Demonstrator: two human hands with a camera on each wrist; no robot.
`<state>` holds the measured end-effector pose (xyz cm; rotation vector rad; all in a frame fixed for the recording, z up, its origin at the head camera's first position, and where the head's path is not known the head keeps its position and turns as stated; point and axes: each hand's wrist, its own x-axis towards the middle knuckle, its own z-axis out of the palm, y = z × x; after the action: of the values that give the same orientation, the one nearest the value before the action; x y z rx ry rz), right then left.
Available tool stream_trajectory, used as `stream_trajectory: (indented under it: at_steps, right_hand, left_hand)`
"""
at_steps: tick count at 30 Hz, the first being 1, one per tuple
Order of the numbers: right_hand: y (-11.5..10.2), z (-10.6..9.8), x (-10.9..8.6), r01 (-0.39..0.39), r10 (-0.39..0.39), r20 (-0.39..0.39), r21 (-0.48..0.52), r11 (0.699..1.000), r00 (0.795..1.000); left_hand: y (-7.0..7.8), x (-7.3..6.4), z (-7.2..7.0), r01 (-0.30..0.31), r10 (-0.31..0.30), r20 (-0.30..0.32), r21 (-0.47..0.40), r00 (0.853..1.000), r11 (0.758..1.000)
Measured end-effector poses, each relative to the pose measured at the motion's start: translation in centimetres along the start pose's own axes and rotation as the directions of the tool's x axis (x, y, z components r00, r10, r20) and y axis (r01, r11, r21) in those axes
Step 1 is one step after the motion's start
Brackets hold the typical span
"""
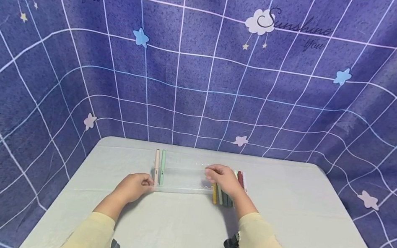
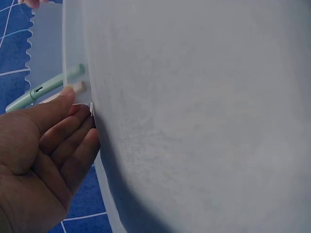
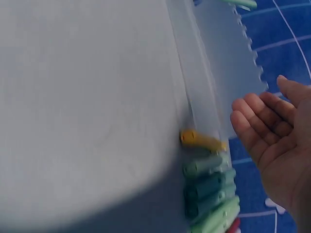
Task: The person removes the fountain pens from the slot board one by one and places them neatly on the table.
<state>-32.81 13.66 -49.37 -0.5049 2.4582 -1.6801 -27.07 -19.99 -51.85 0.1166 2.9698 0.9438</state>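
Observation:
A clear plastic pen stand (image 1: 183, 190) with a notched back edge lies on the white table. In its left end, a pale pink pen (image 1: 157, 163) and a mint green pen (image 1: 162, 167) lean side by side. My left hand (image 1: 132, 187) pinches the stand's front left corner, the thumb on its edge by the pens in the left wrist view. Over the stand's right end hovers my right hand (image 3: 282, 133), fingers loosely bent and holding nothing. Beside that end lies a row of pens, starting with a yellow pen (image 3: 200, 140), then several green and teal ones; the hand partly hides them in the head view.
Behind the table (image 1: 284, 221) hangs a purple-blue grid-patterned cloth (image 1: 198, 69), which also runs along both sides. A dark red pen (image 1: 241, 178) and a pale lilac pen (image 1: 244, 181) lie at the right end of the row.

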Motion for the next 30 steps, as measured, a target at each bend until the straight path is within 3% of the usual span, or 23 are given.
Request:
stream_trajectory:
  at_steps: [13,24,30]
  right_hand:
    - [-1.3,4.5,1.5,-0.017,0.022,0.094,-0.055,0.998,0.995]
    - [-1.5,8.9,2.9,-0.010,0.012,0.121,-0.021,1.000,0.993]
    - [-2.1,11.1,3.8,-0.027,0.023,0.122,0.028,0.999,0.992]
  left_hand:
    - [-0.1,0.0,0.1,-0.009,0.009,-0.003,0.002,1.000,1.000]
    - [-0.1,0.0,0.1,0.012,-0.012,0.003,0.005,1.000,1.000]
    - [-0.2,0.1,0.0,-0.007,0.007,0.002,0.019,1.000,1.000]
